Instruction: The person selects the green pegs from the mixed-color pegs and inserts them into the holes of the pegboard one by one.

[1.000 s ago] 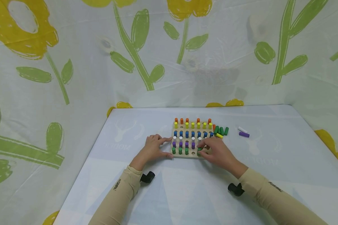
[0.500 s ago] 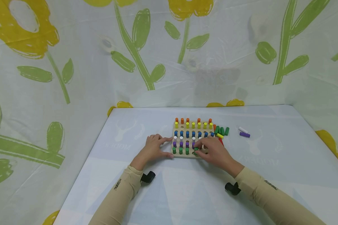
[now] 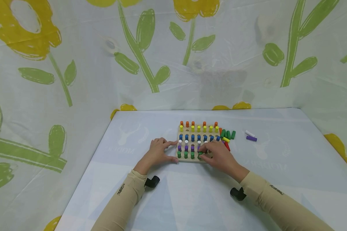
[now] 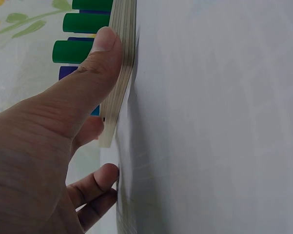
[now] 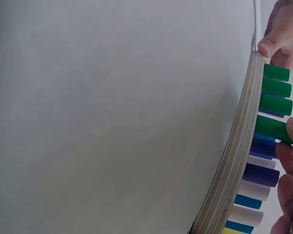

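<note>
My right hand (image 3: 221,155) pinches a green peg (image 5: 272,127) between thumb and fingertips, and the peg stands at the fourth spot of the front row. That row belongs to a light wooden pegboard (image 3: 188,160), where three green pegs (image 3: 186,155) stand to the left. Along the board's left side lies my left hand (image 3: 156,153), thumb on the near corner and index finger straight against the edge. Behind the green row rise purple (image 3: 186,149), white, blue (image 3: 192,138), yellow (image 3: 199,129) and orange (image 3: 187,124) pegs. My right hand hides the board's near right part.
Loose green pegs (image 3: 228,134), a yellow peg (image 3: 226,140) and a red peg (image 3: 227,146) lie just right of the board. Farther right are a white peg (image 3: 249,133) and a purple peg (image 3: 251,138). A flowered curtain (image 3: 173,80) stands behind the table.
My right hand has moved slightly left along the front row, and the green peg it holds is now upright at the fourth spot. My left hand has stayed in place.
</note>
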Demonstrator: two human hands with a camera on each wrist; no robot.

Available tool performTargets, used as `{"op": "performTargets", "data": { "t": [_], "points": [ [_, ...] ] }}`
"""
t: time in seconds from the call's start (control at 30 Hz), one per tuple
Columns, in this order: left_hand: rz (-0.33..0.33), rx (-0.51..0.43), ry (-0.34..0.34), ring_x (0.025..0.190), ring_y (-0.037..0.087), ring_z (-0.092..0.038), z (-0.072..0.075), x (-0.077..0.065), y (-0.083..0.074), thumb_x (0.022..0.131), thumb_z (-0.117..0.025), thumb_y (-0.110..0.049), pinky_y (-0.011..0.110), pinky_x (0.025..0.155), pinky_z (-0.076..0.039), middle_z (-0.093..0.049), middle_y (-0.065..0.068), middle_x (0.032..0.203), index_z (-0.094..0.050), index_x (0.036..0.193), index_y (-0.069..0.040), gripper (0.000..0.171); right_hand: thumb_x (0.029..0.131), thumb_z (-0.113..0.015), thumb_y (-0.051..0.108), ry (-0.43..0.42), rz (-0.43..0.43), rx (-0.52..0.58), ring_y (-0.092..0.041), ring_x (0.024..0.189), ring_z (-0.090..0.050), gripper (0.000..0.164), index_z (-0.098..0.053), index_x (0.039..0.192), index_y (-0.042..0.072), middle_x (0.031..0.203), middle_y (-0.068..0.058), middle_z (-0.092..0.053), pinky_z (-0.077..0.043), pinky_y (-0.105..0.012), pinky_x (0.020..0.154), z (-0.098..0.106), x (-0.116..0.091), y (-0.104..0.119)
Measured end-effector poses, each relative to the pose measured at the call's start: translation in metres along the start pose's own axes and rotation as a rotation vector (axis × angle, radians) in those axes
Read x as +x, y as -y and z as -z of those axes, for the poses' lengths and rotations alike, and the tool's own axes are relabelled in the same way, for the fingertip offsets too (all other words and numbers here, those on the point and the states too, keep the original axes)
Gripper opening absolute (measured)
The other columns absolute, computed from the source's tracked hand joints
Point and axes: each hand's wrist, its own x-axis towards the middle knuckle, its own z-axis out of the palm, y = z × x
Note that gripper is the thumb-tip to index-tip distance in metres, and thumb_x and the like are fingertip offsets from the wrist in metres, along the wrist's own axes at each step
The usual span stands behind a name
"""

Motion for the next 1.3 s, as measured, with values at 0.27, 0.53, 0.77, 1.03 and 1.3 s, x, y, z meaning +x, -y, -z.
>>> {"op": "performTargets", "data": {
  "t": [0.27, 0.53, 0.77, 1.03, 1.3],
  "points": [
    [0.013, -0.004, 0.007, 0.106, 0.024, -0.039, 0.0, 0.001, -0.002, 0.071, -0.086, -0.061, 0.049, 0.106, -0.028, -0.046, 0.001, 0.105, -0.053, 0.149, -0.033, 0.089, 0.088, -0.081, 0.022, -0.004, 0.009, -0.01, -0.016, 0.096, -0.06, 0.02, -0.074, 0.106, 0.017, 0.099, 0.007, -0.072, -0.048, -0.043, 0.089, -0.001, -0.001, -0.001],
    [0.009, 0.003, 0.007, 0.103, 0.023, -0.039, 0.0, 0.001, -0.002, 0.071, -0.085, -0.061, 0.045, 0.1, -0.03, -0.047, 0.001, 0.104, -0.053, 0.149, -0.033, 0.089, 0.09, -0.079, 0.022, -0.001, -0.01, -0.013, -0.015, 0.093, -0.058, 0.018, -0.074, 0.106, 0.017, 0.096, 0.009, -0.07, -0.051, -0.037, 0.083, 0.0, -0.005, -0.005],
    [0.017, -0.001, 0.004, 0.104, 0.024, -0.039, 0.001, -0.001, -0.002, 0.071, -0.086, -0.06, 0.046, 0.102, -0.029, -0.047, 0.001, 0.105, -0.053, 0.149, -0.033, 0.088, 0.09, -0.08, 0.022, -0.019, -0.011, -0.039, -0.015, 0.094, -0.06, 0.015, -0.073, 0.103, 0.019, 0.096, 0.009, -0.071, -0.051, -0.039, 0.084, 0.006, -0.01, -0.013],
    [0.025, -0.006, 0.008, 0.106, 0.024, -0.039, 0.002, -0.001, -0.003, 0.072, -0.086, -0.06, 0.046, 0.103, -0.029, -0.046, 0.002, 0.105, -0.053, 0.149, -0.034, 0.088, 0.09, -0.079, 0.023, -0.012, -0.032, -0.03, -0.015, 0.09, -0.057, 0.015, -0.073, 0.103, 0.019, 0.093, 0.009, -0.069, -0.05, -0.037, 0.081, 0.012, -0.016, -0.021],
    [0.015, -0.01, 0.002, 0.104, 0.024, -0.039, 0.0, 0.0, -0.001, 0.071, -0.086, -0.06, 0.047, 0.102, -0.029, -0.046, 0.002, 0.104, -0.053, 0.149, -0.033, 0.089, 0.09, -0.08, 0.023, -0.018, -0.052, -0.035, -0.015, 0.092, -0.059, 0.016, -0.074, 0.104, 0.019, 0.096, 0.008, -0.071, -0.049, -0.041, 0.085, 0.015, -0.019, -0.026]
  ]
}}
